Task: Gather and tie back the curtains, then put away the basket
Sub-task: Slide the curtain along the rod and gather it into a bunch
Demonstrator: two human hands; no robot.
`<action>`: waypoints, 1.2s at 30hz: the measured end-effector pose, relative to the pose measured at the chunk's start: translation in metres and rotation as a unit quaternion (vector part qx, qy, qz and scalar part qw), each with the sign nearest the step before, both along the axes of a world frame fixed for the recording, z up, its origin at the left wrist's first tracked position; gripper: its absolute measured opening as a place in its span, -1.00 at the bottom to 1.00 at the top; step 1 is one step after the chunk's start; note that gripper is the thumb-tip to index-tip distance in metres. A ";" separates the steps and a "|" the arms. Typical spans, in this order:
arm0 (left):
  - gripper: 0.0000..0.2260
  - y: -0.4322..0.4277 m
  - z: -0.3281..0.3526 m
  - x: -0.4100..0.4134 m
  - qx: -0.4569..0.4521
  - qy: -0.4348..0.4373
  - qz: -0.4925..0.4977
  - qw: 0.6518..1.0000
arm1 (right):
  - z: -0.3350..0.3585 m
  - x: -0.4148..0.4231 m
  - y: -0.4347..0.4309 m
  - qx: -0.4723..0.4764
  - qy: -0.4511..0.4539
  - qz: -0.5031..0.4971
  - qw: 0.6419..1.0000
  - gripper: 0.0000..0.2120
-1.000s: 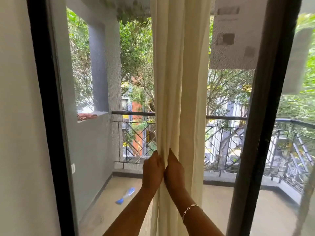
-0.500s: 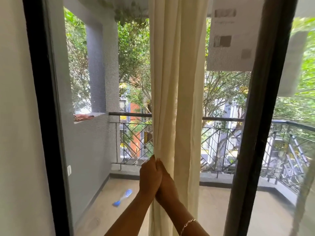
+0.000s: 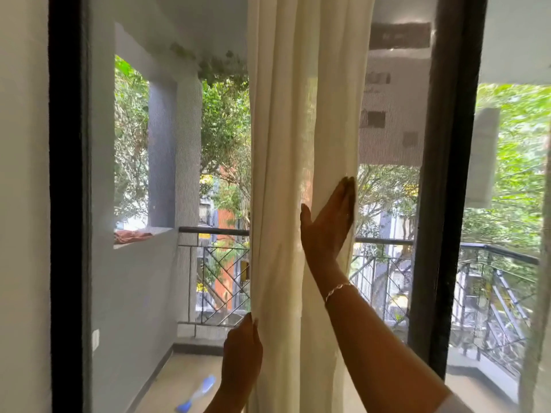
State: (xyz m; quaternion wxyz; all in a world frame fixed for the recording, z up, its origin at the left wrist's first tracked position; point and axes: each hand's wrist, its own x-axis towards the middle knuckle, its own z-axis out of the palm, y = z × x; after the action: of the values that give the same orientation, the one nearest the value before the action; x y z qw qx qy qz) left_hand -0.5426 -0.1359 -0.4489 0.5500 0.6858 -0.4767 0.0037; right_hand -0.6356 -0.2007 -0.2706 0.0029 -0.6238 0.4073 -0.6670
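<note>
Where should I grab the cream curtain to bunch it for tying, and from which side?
Probably the middle of the curtain, near railing height, coming from its right edge. It hangs in narrow vertical folds; the right hand lies flat on that edge, the left hand sits at the left edge lower down, so curling fingers round the bundle should catch every fold.

No legible text, labels, brands, numbers or signs anywhere in view
</note>
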 end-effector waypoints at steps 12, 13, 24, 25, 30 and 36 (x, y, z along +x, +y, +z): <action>-0.76 -0.003 0.003 0.002 -0.011 0.004 -0.026 1.000 | -0.067 -0.027 -0.006 0.154 0.128 0.011 0.980 -0.77; -0.76 -0.003 0.003 0.000 -0.017 0.011 -0.029 0.999 | -0.084 -0.027 -0.002 0.148 0.118 0.017 0.982 -0.76; -0.72 -0.003 -0.003 -0.018 -0.007 -0.005 -0.055 0.998 | -0.192 -0.015 0.039 0.126 0.130 0.121 0.976 -0.72; -0.73 -0.001 -0.002 -0.019 -0.008 -0.002 -0.063 0.998 | -0.196 -0.013 0.040 0.130 0.155 0.122 0.972 -0.73; -0.75 0.000 0.003 -0.027 -0.010 0.027 -0.079 0.996 | -0.209 0.003 0.037 0.202 0.245 0.102 0.943 -0.62; -0.68 0.006 0.000 -0.028 0.012 0.052 -0.154 0.987 | -0.217 0.008 0.031 0.252 0.218 0.130 0.934 -0.69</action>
State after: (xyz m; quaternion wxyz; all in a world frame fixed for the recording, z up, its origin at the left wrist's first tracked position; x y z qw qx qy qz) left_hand -0.5704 -0.1295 -0.4491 0.5596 0.6101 -0.5473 -0.1227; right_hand -0.6280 -0.1694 -0.4877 0.1579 -0.7801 0.4677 -0.3844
